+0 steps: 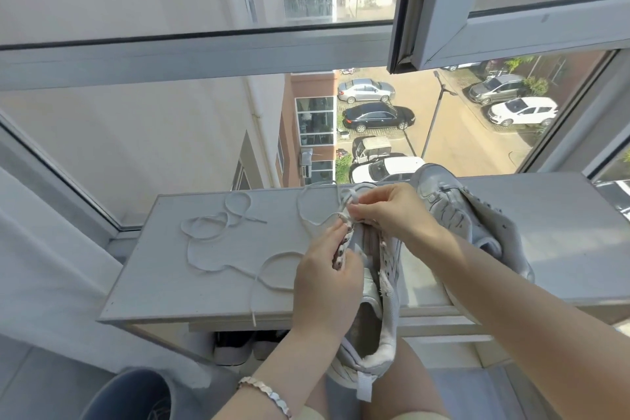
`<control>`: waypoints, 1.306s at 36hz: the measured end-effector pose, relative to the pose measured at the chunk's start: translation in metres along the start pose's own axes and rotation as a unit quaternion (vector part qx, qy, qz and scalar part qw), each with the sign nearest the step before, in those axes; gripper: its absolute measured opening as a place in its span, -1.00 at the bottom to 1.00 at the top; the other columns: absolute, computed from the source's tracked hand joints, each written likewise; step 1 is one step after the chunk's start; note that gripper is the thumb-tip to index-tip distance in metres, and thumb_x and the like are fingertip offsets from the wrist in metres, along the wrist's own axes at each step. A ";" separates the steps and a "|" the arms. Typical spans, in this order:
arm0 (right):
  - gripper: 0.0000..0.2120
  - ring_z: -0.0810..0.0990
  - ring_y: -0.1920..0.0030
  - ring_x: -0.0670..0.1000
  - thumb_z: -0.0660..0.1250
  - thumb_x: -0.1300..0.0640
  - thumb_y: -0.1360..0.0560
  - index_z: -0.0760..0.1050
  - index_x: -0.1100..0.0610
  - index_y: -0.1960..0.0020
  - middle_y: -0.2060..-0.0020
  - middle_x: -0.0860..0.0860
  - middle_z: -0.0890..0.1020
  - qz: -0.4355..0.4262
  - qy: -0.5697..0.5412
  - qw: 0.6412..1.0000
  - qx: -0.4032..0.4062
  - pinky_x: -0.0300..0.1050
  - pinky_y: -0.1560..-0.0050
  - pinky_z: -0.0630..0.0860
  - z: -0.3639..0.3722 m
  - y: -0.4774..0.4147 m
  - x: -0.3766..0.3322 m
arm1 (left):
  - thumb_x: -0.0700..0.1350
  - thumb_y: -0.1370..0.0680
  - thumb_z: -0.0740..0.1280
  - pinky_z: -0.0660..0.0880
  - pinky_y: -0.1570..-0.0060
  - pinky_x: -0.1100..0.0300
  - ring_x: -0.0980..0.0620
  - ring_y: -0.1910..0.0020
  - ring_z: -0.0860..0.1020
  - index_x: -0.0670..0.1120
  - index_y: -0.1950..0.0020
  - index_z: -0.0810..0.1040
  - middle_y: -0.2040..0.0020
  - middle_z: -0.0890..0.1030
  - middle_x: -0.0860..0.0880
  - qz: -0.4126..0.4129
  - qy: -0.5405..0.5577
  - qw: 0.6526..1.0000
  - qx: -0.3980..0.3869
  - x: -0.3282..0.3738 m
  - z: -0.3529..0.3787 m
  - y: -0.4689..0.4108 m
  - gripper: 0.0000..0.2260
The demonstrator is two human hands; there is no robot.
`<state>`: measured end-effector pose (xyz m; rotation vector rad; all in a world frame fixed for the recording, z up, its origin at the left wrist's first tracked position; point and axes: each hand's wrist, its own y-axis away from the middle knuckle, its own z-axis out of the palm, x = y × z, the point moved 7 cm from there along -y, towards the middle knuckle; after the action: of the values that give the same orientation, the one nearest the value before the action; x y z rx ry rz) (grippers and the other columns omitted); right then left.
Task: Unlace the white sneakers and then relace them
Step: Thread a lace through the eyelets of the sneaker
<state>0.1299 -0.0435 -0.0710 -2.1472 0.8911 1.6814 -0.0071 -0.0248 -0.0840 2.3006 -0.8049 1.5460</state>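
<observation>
One white sneaker [381, 310] lies with its toe on the grey shelf top [211, 286] and its heel hanging over the front edge toward me. My left hand [324, 280] grips its left eyelet flap. My right hand [388, 211] pinches a white lace [317, 208] near the toe-end eyelets; the lace loops out to the left. A second white lace [211, 232] lies loose in curls on the shelf, one end dangling over the front edge. The other white sneaker [460, 215] lies on its side behind my right forearm.
A large window rises behind the shelf, with an open sash [477, 10] at the upper right. A white curtain [41, 266] hangs at the left. A dark round bin [129, 395] stands at the lower left. Shoes [238, 348] sit under the shelf.
</observation>
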 end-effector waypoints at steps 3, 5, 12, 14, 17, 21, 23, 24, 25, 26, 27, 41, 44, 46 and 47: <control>-0.87 0.51 0.45 -0.18 0.45 0.27 -0.38 0.61 0.12 0.31 0.42 0.00 0.61 -0.010 0.066 0.997 -0.032 -0.42 0.44 0.41 0.001 -0.002 -0.008 | -0.25 -0.55 0.21 0.27 -0.32 0.37 0.37 -0.28 0.32 -0.01 -0.33 0.48 -0.25 0.37 0.29 0.011 -0.009 1.000 0.003 0.001 0.000 0.003 -0.63; -0.92 0.54 0.42 -0.19 0.48 0.23 -0.36 0.62 0.11 0.29 0.38 0.01 0.65 -0.028 0.105 0.993 -0.049 -0.41 0.38 0.43 0.003 -0.003 -0.013 | -0.25 -0.55 0.22 0.27 -0.33 0.36 0.34 -0.30 0.32 -0.01 -0.33 0.48 -0.25 0.36 0.29 0.011 -0.015 1.000 0.005 0.001 -0.001 0.003 -0.63; -0.98 0.52 0.45 -0.28 0.50 0.23 -0.35 0.67 0.17 0.24 0.44 -0.15 0.61 -0.102 0.146 0.983 -0.032 -0.49 0.43 0.37 0.007 -0.001 -0.015 | -0.25 -0.54 0.22 0.31 -0.32 0.35 0.27 -0.31 0.38 -0.01 -0.31 0.51 -0.29 0.47 0.17 -0.013 0.005 1.000 0.007 -0.001 -0.002 0.000 -0.64; -0.99 0.52 0.44 -0.29 0.49 0.25 -0.36 0.67 0.19 0.23 0.51 -0.22 0.57 -0.114 0.136 0.984 -0.029 -0.50 0.41 0.35 0.006 -0.001 -0.011 | -0.24 -0.53 0.23 0.32 -0.31 0.35 0.28 -0.29 0.39 -0.01 -0.30 0.52 -0.30 0.49 0.15 -0.016 0.005 1.000 0.005 -0.002 -0.002 0.000 -0.64; -0.98 0.53 0.43 -0.30 0.48 0.26 -0.37 0.67 0.22 0.22 0.54 -0.29 0.55 -0.128 0.125 0.983 -0.025 -0.49 0.39 0.35 0.005 0.000 -0.007 | -0.24 -0.53 0.23 0.32 -0.29 0.38 0.28 -0.27 0.40 -0.02 -0.28 0.53 -0.29 0.50 0.14 -0.021 0.005 1.000 0.005 -0.003 -0.001 -0.001 -0.65; -0.98 0.52 0.39 -0.29 0.48 0.24 -0.37 0.66 0.19 0.23 0.43 -0.21 0.58 -0.160 0.119 0.980 -0.026 -0.48 0.33 0.36 0.005 0.001 -0.006 | -0.24 -0.52 0.23 0.30 -0.21 0.46 0.30 -0.20 0.41 -0.03 -0.27 0.54 -0.26 0.51 0.13 -0.030 0.004 0.999 0.008 -0.004 -0.001 -0.003 -0.66; -0.97 0.52 0.36 -0.27 0.48 0.24 -0.37 0.65 0.18 0.22 0.42 -0.23 0.59 -0.174 0.112 0.978 -0.033 -0.46 0.30 0.37 0.006 0.001 -0.005 | -0.24 -0.52 0.24 0.29 -0.17 0.50 0.29 -0.19 0.42 -0.04 -0.27 0.54 -0.24 0.51 0.14 -0.035 0.002 0.999 0.015 -0.005 -0.003 -0.005 -0.66; -0.98 0.51 0.35 -0.26 0.48 0.25 -0.38 0.65 0.20 0.21 0.40 -0.23 0.59 -0.179 0.112 0.977 -0.038 -0.46 0.29 0.37 0.006 0.001 -0.004 | -0.24 -0.52 0.24 0.28 -0.13 0.55 0.29 -0.17 0.43 -0.04 -0.26 0.54 -0.21 0.51 0.15 -0.037 0.002 0.999 0.019 -0.006 -0.003 -0.005 -0.66; -0.98 0.51 0.35 -0.26 0.47 0.26 -0.38 0.65 0.21 0.19 0.38 -0.20 0.59 -0.183 0.116 0.975 -0.042 -0.46 0.29 0.37 0.006 0.001 -0.004 | -0.25 -0.52 0.24 0.27 -0.07 0.61 0.29 -0.14 0.43 -0.04 -0.25 0.55 -0.18 0.51 0.16 -0.040 0.003 0.999 0.022 -0.006 -0.004 -0.006 -0.67; -0.99 0.50 0.35 -0.26 0.46 0.27 -0.39 0.64 0.22 0.19 0.34 -0.16 0.60 -0.189 0.123 0.973 -0.045 -0.45 0.29 0.37 0.007 0.002 -0.003 | -0.25 -0.51 0.24 0.26 -0.03 0.64 0.30 -0.11 0.43 -0.03 -0.24 0.55 -0.14 0.51 0.17 -0.044 0.003 0.999 0.022 -0.006 -0.005 -0.007 -0.67; -0.99 0.50 0.34 -0.26 0.45 0.29 -0.40 0.63 0.21 0.18 0.31 -0.11 0.60 -0.197 0.133 0.970 -0.045 -0.45 0.28 0.37 0.007 0.002 -0.003 | -0.25 -0.51 0.23 0.26 0.01 0.65 0.30 -0.09 0.43 -0.03 -0.23 0.56 -0.12 0.51 0.17 -0.048 0.003 0.999 0.021 -0.006 -0.005 -0.008 -0.67; -0.79 0.42 0.19 -0.12 0.31 0.12 -0.54 0.62 -0.02 -0.13 0.01 -0.04 0.53 -0.310 0.439 0.822 -0.188 -0.27 0.21 0.29 0.034 -0.003 -0.021 | -0.20 -0.49 0.29 0.34 0.38 0.46 0.20 0.34 0.46 -0.05 0.07 0.58 0.27 0.56 0.04 -0.099 0.045 0.993 0.037 -0.016 -0.012 -0.013 -0.89; -0.84 0.52 0.16 -0.06 0.36 0.16 -0.50 0.66 0.07 -0.04 0.06 0.00 0.58 -0.332 0.444 0.803 -0.219 -0.34 0.18 0.28 0.039 -0.007 -0.028 | -0.20 -0.49 0.30 0.34 0.35 0.50 0.18 0.23 0.51 -0.03 0.05 0.62 0.20 0.61 0.06 -0.102 0.054 0.992 0.042 -0.016 -0.014 -0.012 -0.86; -0.87 0.58 0.11 -0.02 0.39 0.18 -0.47 0.67 0.11 0.01 0.05 0.03 0.60 -0.338 0.444 0.797 -0.232 -0.37 0.17 0.29 0.041 -0.008 -0.031 | -0.20 -0.48 0.30 0.34 0.33 0.53 0.18 0.18 0.53 -0.03 0.03 0.62 0.14 0.63 0.07 -0.107 0.056 0.992 0.040 -0.017 -0.015 -0.012 -0.84; -0.88 0.58 0.10 -0.01 0.39 0.18 -0.46 0.67 0.12 0.03 0.04 0.03 0.60 -0.341 0.444 0.793 -0.239 -0.37 0.17 0.30 0.042 -0.009 -0.032 | -0.20 -0.49 0.30 0.34 0.33 0.53 0.18 0.16 0.53 -0.02 0.03 0.62 0.13 0.63 0.07 -0.110 0.057 0.992 0.038 -0.017 -0.015 -0.011 -0.85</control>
<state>0.0984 -0.0039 -0.0545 -3.1055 -0.2760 0.4993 -0.0171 -0.0029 -0.0925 2.2412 -0.4550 1.6137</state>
